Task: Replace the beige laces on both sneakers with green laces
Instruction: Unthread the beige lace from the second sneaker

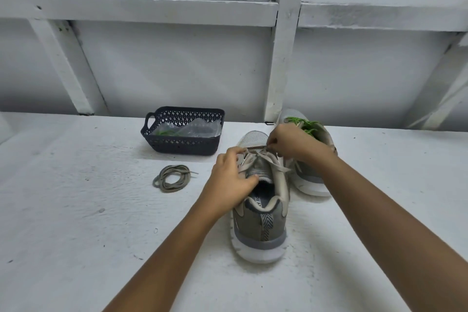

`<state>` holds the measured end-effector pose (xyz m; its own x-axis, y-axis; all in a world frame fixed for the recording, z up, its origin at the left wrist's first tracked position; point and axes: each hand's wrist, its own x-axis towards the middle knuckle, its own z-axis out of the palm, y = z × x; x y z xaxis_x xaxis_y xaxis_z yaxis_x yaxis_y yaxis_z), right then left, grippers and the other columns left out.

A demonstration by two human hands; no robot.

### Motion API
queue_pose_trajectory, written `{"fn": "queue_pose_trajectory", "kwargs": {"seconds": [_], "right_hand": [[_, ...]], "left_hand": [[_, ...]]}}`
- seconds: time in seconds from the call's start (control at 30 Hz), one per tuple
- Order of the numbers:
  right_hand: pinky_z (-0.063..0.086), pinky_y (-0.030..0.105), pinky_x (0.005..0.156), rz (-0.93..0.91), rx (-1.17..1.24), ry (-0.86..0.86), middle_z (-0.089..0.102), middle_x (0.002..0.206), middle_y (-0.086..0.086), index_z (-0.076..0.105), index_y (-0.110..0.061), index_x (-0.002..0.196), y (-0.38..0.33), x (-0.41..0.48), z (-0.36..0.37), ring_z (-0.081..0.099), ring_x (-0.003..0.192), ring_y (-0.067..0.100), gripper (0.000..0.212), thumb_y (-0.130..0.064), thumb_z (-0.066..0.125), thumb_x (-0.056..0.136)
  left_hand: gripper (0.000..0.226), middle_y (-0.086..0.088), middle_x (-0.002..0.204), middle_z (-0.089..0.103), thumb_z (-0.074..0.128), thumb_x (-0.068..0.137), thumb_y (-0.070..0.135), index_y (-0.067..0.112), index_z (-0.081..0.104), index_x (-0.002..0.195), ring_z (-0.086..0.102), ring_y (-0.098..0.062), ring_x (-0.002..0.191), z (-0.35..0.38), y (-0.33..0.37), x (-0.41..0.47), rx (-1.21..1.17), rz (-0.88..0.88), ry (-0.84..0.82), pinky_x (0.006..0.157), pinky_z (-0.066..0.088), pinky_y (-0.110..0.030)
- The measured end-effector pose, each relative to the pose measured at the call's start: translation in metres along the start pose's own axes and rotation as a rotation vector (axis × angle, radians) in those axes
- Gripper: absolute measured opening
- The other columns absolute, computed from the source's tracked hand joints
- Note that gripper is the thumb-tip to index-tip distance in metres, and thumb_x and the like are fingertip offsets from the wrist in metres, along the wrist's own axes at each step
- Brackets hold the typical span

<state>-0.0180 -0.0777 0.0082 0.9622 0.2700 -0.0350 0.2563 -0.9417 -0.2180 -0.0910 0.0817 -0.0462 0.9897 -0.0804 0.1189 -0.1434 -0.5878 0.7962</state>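
Near sneaker (pixel 260 234) insole (pixel 257 201) reads "KY FO", rest hidden. Left hand (pixel 230 180) grips its upper; right hand (pixel 288 140) pinches beige lace (pixel 276 162).

I'm standing in what is looking like a plain back room or storage corner of a home. A rough work surface (pixel 76 210), brushed over in white paint and chipping in spots, is running up to the wall. That white-painted wall (pixel 177 66) is showing its bare timber framing (pixel 283 33): uprights, rails and slanting braces. A dark plastic lattice basket (pixel 182 147) is sitting on the surface and holding a clear plastic bag (pixel 200 129). Beside it a worn grey sneaker (pixel 260 230) and a second sneaker (pixel 311 180) are standing. Which room exactly, I'm not managing to tell.
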Motion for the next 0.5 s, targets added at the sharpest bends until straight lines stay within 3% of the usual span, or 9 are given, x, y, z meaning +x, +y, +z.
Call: {"fn": "queue_pose_trajectory", "kwargs": {"seconds": [0.17,0.27,0.37,0.5], "right_hand": [[0.051,0.034,0.079,-0.019,0.014,0.046,0.069,0.097,0.013,0.07,-0.006,0.095,0.002,0.005,0.006,0.062,0.09,0.029,0.016,-0.009,0.056,0.089],[0.044,0.032,0.076,-0.019,-0.043,0.046,0.066,0.101,0.016,0.065,-0.003,0.095,0.0,0.01,0.011,0.059,0.096,0.032,0.018,-0.005,0.049,0.087],[0.037,0.032,0.067,-0.006,-0.09,0.041,0.061,0.105,0.026,0.049,-0.002,0.086,-0.003,0.015,0.015,0.057,0.095,0.036,0.005,-0.005,0.044,0.086],[0.029,0.036,0.063,-0.016,-0.075,0.14,0.057,0.102,0.031,0.031,-0.006,0.088,-0.005,0.019,0.017,0.056,0.09,0.041,0.008,-0.003,0.039,0.09]], "left_hand": [[0.048,-0.002,0.124,0.056,0.061,0.082,0.02,0.019,0.05,0.128,0.053,-0.014,0.11,0.004,-0.005,-0.003,-0.1,-0.065,0.048,0.088,0.038,-0.023],[0.046,-0.001,0.122,0.058,0.061,0.081,0.019,0.019,0.052,0.127,0.054,-0.014,0.11,0.005,-0.005,-0.005,-0.127,-0.08,0.075,0.091,0.041,-0.025],[0.046,-0.001,0.12,0.059,0.06,0.081,0.019,0.019,0.054,0.127,0.055,-0.014,0.109,0.005,-0.005,-0.005,-0.135,-0.08,0.094,0.094,0.042,-0.028],[0.046,0.0,0.12,0.059,0.059,0.081,0.019,0.02,0.054,0.127,0.055,-0.014,0.109,0.006,-0.005,-0.006,-0.149,-0.073,0.103,0.096,0.042,-0.029]]}}
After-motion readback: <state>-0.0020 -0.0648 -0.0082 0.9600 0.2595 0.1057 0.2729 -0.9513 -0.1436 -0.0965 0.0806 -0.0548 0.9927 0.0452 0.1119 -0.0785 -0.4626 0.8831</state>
